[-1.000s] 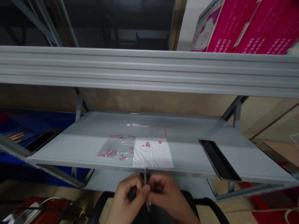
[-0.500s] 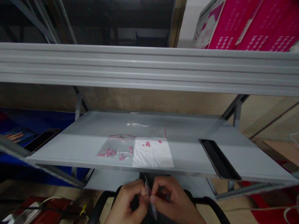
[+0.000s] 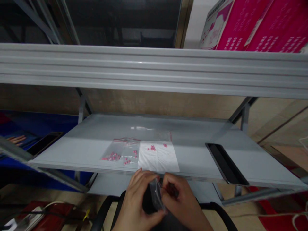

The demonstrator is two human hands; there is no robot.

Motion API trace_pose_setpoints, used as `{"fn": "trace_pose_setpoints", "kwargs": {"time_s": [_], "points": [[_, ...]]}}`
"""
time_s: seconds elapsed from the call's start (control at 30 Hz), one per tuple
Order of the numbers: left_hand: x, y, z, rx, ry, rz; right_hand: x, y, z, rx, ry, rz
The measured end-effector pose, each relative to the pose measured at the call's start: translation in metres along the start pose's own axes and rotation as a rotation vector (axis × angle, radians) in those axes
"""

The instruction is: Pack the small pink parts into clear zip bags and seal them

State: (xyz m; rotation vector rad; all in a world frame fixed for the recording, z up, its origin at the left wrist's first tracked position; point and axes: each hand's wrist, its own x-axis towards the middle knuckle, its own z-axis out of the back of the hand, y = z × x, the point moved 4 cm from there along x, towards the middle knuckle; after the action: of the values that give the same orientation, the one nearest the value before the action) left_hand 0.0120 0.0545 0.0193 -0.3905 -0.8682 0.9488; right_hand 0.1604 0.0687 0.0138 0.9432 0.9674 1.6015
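Just off the front edge of the worktop (image 3: 192,150), both hands are at one small clear bag (image 3: 156,197), and I have neither of them released. My left grip (image 3: 139,199) spans it, fingers at the far end and thumb at the near end; my right grip (image 3: 181,199) pinches the right-hand edge between thumb and curled fingers. I can make out no pink pieces inside (the plastic shines and my fingers cover part of it, so I wouldn't swear to that). Whether its mouth is parted I cannot tell. I judge this bag unfinished, since it is off the worktop with both hands busy on it.

Next outward, a white sheet (image 3: 158,162) lies flat by the front edge, with two small pink clusters (image 3: 153,148) towards its far side. They seem to lie loose, though clear plastic beyond the sheet makes that hard to read; I count them as left to deal with.

Beside the sheet, to its left, lie what look like two filled bags (image 3: 113,147), overlapping, with pink pieces showing inside. Those I take as done, though I cannot tell if they are sealed.

Farther right, well apart, a dark flat device (image 3: 226,163) reaches the worktop's front edge, and pink boxes (image 3: 260,29) stand high beyond the upper rail (image 3: 144,69).
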Motion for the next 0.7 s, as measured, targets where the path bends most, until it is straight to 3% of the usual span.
{"fn": "trace_pose_setpoints", "kwargs": {"time_s": [0.2, 0.3, 0.37, 0.5, 0.7], "points": [[0.003, 0.003, -0.001, -0.051, -0.068, -0.003, 0.002, 0.000, 0.004, -0.075, -0.051, -0.014], [0.003, 0.010, -0.003, -0.112, -0.104, 0.066, 0.012, -0.003, 0.006, -0.044, -0.039, -0.004], [0.002, 0.019, -0.007, -0.132, -0.139, 0.141, 0.027, -0.010, 0.010, -0.068, -0.096, 0.028], [-0.002, 0.037, -0.013, -0.112, -0.294, 0.262, 0.066, -0.029, 0.018, -0.354, -0.377, 0.191], [-0.006, 0.044, -0.021, -0.039, -0.344, 0.268, 0.105, -0.052, 0.006, -0.446, -0.407, 0.212]]}}
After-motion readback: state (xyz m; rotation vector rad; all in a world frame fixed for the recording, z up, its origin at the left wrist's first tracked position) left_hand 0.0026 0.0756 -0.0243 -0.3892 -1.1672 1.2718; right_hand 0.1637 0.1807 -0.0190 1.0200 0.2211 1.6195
